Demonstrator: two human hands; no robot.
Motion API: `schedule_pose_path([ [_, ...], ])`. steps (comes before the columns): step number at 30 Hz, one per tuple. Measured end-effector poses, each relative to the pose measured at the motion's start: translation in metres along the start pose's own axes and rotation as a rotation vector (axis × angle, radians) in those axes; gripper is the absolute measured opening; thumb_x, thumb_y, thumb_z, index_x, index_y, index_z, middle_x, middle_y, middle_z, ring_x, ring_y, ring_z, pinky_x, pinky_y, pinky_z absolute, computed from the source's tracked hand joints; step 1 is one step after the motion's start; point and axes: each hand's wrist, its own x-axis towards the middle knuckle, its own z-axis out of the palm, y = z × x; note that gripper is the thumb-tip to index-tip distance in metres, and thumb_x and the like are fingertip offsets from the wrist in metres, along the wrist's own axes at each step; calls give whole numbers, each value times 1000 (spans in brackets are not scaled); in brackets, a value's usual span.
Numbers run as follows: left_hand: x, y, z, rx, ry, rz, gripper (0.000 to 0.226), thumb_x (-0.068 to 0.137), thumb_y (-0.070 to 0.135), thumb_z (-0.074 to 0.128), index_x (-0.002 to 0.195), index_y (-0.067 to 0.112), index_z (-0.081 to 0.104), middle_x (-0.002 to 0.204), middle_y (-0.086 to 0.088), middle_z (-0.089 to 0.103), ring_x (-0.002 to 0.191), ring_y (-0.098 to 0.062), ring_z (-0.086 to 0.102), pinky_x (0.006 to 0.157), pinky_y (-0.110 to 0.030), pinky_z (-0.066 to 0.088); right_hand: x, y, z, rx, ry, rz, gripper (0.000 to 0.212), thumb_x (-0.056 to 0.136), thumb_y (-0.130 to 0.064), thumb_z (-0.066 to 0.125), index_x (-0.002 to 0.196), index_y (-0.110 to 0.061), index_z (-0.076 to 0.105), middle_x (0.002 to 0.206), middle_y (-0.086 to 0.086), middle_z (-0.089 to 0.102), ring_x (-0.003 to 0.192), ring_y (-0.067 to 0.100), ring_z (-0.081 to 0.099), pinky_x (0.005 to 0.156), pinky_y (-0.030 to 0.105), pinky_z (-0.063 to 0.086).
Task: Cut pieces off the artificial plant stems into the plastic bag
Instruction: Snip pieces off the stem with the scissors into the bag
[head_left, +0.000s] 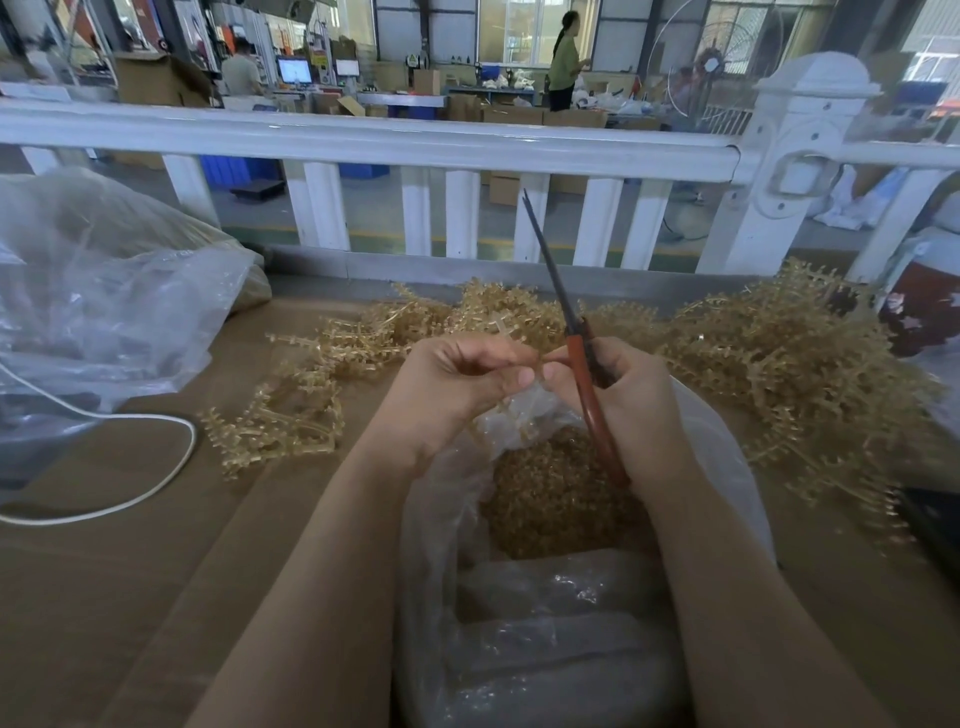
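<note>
My left hand (457, 384) pinches a thin tan plastic stem (501, 410) over the open clear plastic bag (727, 457). My right hand (623, 400) grips red-handled scissors (582, 364) whose dark blades point up and away, nearly closed. The two hands touch at the fingertips. Inside the bag lies a heap of cut tan pieces (556, 499). Loose tan stems are piled on the brown table behind the hands (498, 312), at the right (800, 364) and at the left (291, 415).
A large crumpled clear bag (104, 291) sits at the left, with a white cable (130, 467) looping in front of it. A white fence rail (363, 140) runs along the table's far edge. A dark object (935, 519) lies at the right edge.
</note>
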Motion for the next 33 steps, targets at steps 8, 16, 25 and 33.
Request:
schedule_pose_path([
  [8, 0, -3, 4, 51, 74, -20, 14, 92, 10, 66, 78, 12, 67, 89, -10, 68, 89, -13, 64, 82, -21, 55, 2, 3, 2, -34, -6, 3, 15, 87, -21, 77, 77, -29, 71, 76, -7, 70, 74, 2, 66, 61, 9, 51],
  [16, 2, 0, 4, 95, 157, 8, 14, 88, 3, 70, 80, 14, 71, 71, 6, 69, 65, -2, 62, 63, -12, 48, 2, 3, 2, -75, -58, -32, 11, 86, -28, 78, 80, -34, 70, 81, -21, 70, 78, -2, 66, 65, 10, 52],
  [25, 0, -1, -8, 127, 193, 66, 14, 93, 6, 65, 83, 10, 74, 77, 2, 74, 76, -8, 66, 75, -21, 52, -8, 4, 4, -535, -43, -222, 49, 64, -89, 53, 88, -46, 51, 82, -30, 55, 80, -12, 53, 62, 7, 32],
  [33, -1, 1, -9, 160, 230, 77, 27, 94, 0, 60, 80, 18, 75, 79, 7, 76, 75, 1, 67, 70, -12, 50, -8, 7, 3, -689, 6, -286, 53, 72, -86, 53, 92, -37, 52, 80, -27, 49, 71, -7, 48, 59, 7, 32],
])
